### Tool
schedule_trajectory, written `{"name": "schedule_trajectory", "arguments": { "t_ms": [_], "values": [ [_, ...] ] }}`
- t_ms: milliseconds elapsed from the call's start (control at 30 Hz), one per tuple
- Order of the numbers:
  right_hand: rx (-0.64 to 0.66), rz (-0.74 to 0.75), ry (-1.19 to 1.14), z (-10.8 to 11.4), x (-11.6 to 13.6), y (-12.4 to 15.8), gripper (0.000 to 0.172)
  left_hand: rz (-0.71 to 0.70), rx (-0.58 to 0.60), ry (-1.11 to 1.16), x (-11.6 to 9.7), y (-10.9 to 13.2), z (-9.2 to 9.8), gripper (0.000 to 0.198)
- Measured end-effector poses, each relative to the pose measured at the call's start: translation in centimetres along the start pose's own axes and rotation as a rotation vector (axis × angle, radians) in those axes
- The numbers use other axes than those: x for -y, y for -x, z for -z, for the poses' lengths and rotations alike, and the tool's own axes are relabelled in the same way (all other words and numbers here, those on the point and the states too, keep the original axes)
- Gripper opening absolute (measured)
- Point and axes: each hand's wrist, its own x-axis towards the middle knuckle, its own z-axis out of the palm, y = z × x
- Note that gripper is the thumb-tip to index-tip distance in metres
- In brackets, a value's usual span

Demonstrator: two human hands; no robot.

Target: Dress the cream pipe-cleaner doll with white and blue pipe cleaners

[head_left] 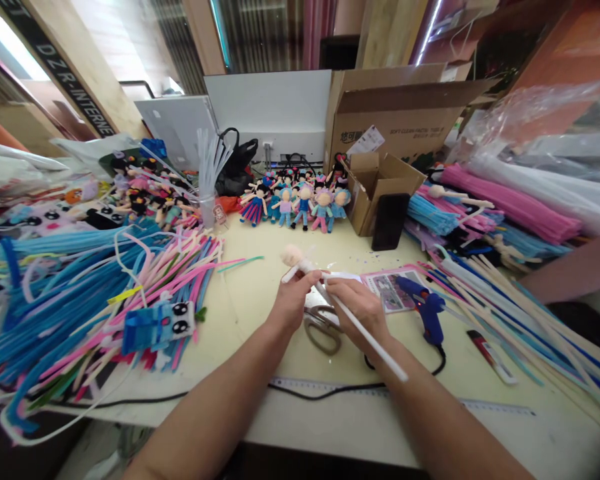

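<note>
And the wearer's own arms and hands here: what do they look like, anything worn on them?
The left hand and right hand are ungloved. The left forearm and right forearm are bare as far as the view shows, with no sleeve, watch or bracelet visible. Fingers are partly hidden, so I can't rule out rings.

Pleated curtains [265, 37] hang beyond the pale yellow table [255, 287].

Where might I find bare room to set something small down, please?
Bare table shows between the blue toy and the left hand, and between the ruler and the near edge. Pipe cleaners crowd both sides, and dolls the back.
</note>
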Motion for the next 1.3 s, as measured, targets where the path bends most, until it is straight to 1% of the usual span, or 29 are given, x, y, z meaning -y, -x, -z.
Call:
{"name": "schedule_trajectory", "arguments": {
  "t_ms": [200,300,400,567,667,800,933,1000,1167,1233,1300],
  "values": [
    [0.001,0.017,-0.003,0.0,-0.1,0.1,0.020,-0.005,0.009,0.019,0.0,0.0,-0.2,0.016],
    [-0.005,-0.042,-0.028,0.0,-0.2,0.1,0.015,-0.025,-0.018,0.011,-0.1,0.2,-0.4,0.017],
    [-0.030,-0.097,-0.031,0.1,-0.1,0.0,0.009,-0.030,-0.006,-0.027,-0.4,0.3,-0.4,0.017],
    [-0.083,-0.166,0.014,0.3,-0.2,-0.5,0.009,-0.032,0.007,-0.096,-0.6,0.4,-0.4,0.017],
    [-0.094,-0.211,-0.013,0.3,-0.4,-0.6,0.006,-0.032,0.008,-0.119,-0.7,0.4,-0.4,0.016],
    [-0.091,-0.303,-0.129,0.3,-0.9,-0.6,0.006,-0.025,0.014,-0.134,-0.7,0.4,-0.6,0.017],
    [-0.049,-0.495,-0.318,0.4,-1.1,-0.7,0.012,-0.023,0.040,-0.126,-0.9,0.5,-0.6,0.015],
    [-0.028,-0.566,-0.373,0.4,-1.2,-0.8,0.016,-0.028,0.062,-0.147,-1.0,0.6,-0.6,0.014],
    [-0.003,-0.679,-0.566,0.1,-1.6,-0.9,0.022,-0.042,0.142,-0.212,-1.0,0.6,-0.4,0.012],
    [0.005,-0.698,-0.609,0.1,-1.6,-1.0,0.022,-0.031,0.132,-0.199,-1.0,0.5,-0.3,0.012],
    [0.014,-0.688,-0.586,0.1,-1.5,-1.1,0.022,-0.011,0.107,-0.167,-0.9,0.5,-0.4,0.014]
  ]
}}
